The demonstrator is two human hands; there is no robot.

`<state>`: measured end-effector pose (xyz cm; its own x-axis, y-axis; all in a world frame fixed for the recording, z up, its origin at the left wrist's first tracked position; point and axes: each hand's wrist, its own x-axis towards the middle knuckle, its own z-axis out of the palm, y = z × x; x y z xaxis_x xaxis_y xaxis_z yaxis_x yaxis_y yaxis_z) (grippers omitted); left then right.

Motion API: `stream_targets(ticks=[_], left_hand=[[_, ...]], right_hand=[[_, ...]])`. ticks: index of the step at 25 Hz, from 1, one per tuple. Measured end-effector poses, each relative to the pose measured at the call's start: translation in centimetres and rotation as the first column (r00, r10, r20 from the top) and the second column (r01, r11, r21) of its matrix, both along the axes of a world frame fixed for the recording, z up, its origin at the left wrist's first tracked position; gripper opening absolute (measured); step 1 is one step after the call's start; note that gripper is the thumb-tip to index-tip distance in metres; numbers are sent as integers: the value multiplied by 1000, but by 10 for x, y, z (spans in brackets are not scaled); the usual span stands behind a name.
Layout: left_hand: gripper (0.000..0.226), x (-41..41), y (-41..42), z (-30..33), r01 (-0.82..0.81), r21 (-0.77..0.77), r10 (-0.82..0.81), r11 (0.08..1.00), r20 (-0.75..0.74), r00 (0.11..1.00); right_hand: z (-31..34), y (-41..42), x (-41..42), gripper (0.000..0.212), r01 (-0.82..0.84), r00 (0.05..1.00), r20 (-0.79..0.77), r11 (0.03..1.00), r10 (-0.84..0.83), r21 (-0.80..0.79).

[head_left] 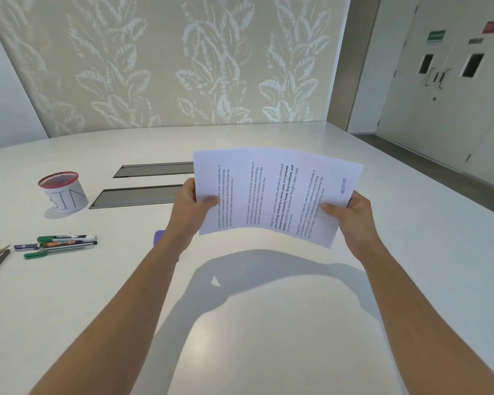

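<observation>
Left hand [193, 208] and right hand [350, 215] pinch fanned sheets [274, 192] at their nine and three o'clock edges. I'd keep both thumbs firm, squaring the fan gently.

A white table [40, 309] carries a red-rimmed cup marked BIN [64, 193] at ten o'clock, green and dark pens [59, 245] at nine, two grey cable hatches [137, 195] beside the cup, and double doors [445, 81] at two.

Two hands hold up some printed papers [274, 195], spread out like a fan above a white table [268, 337]. The left hand [189, 208] pinches one side and the right hand [347, 213] pinches the other. Pens [60, 243] and a little bin [64, 192] sit on the table.
</observation>
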<state>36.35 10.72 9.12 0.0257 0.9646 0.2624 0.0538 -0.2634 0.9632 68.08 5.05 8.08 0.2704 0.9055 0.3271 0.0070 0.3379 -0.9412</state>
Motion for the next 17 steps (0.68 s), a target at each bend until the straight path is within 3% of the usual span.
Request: stream_targets(ticks=[6,12,17], left_hand=[[30,17,-18,-41,-96,-36,98,995,72,993],[25,19,-14,-36,-141,34,140,989,33,990],[29,20,-18,-57,-153,-12,153,988,20,988]], right_hand=[[-41,1,-16,38,17,999,33,997,-15,-77],[-38,8,-19,33,29,999,15,998,-28,-56],[-61,5,-23,35,48,999,25,988,-45,-145]])
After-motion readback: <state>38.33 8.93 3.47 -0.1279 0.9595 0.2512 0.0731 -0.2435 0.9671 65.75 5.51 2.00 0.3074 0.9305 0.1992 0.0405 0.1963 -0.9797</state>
